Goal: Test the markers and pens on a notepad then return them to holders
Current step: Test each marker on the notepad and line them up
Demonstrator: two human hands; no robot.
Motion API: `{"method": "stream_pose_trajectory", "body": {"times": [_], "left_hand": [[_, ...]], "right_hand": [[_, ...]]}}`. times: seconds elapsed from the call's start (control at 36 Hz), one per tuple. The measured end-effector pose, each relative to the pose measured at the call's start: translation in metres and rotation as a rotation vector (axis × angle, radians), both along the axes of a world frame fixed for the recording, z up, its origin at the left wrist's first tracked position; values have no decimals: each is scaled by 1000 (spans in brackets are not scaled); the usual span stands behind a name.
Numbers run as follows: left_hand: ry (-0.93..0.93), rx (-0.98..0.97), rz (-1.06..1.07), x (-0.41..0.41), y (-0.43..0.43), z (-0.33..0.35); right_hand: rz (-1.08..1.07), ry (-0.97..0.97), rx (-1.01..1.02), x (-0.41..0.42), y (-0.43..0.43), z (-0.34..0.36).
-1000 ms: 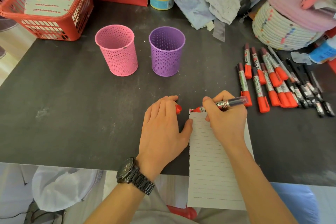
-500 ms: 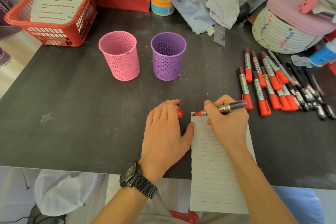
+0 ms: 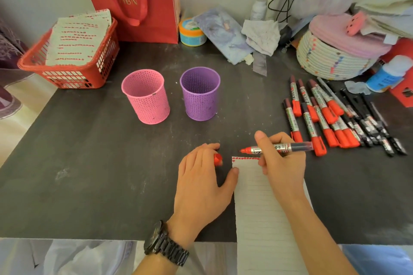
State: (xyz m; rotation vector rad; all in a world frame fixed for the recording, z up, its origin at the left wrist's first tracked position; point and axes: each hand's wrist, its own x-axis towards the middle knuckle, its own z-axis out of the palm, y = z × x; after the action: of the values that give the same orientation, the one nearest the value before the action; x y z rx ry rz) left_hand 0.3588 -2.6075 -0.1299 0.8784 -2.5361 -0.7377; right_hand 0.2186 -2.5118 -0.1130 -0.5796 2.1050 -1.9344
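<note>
My right hand [image 3: 282, 169] grips an uncapped red marker [image 3: 279, 148], tip pointing left just above the top edge of a lined notepad sheet [image 3: 263, 219]. A line of red marks runs along the sheet's top. My left hand [image 3: 201, 181] rests on the table with its thumb against the sheet's left edge and holds the red cap [image 3: 218, 159] under its fingers. A pink holder [image 3: 145, 96] and a purple holder [image 3: 200, 94] stand upright behind the hands. Several red markers [image 3: 312, 114] and black pens [image 3: 368, 123] lie at the right.
A red basket [image 3: 71, 71] of marked sheets sits at the far left, a red bag [image 3: 143, 0] behind it. A woven basket [image 3: 330, 56], a blue-capped bottle [image 3: 386, 73] and clutter line the back right. The sheet overhangs the table's near edge.
My right hand has lifted the marker's tip off the sheet, leaving a finished red line along the top. The left hand has stayed put; the camera tilted up.
</note>
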Motion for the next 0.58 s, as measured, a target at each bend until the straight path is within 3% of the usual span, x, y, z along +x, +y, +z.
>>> {"method": "stream_pose_trajectory", "body": {"times": [0.14,0.22,0.31,0.58], "left_hand": [[121,238,-57,-3,-21,11],[168,184,-80,-7,-29,15],[196,163,-94,-7,-34,12],[295,406,71,-13,-38,7]], "right_hand": [[113,-124,-161,-1,6,3],[166,-208,-242,-5,8,3],[175,-220,-258,-5,8,2],[194,-135,-176,-4,9,11]]}}
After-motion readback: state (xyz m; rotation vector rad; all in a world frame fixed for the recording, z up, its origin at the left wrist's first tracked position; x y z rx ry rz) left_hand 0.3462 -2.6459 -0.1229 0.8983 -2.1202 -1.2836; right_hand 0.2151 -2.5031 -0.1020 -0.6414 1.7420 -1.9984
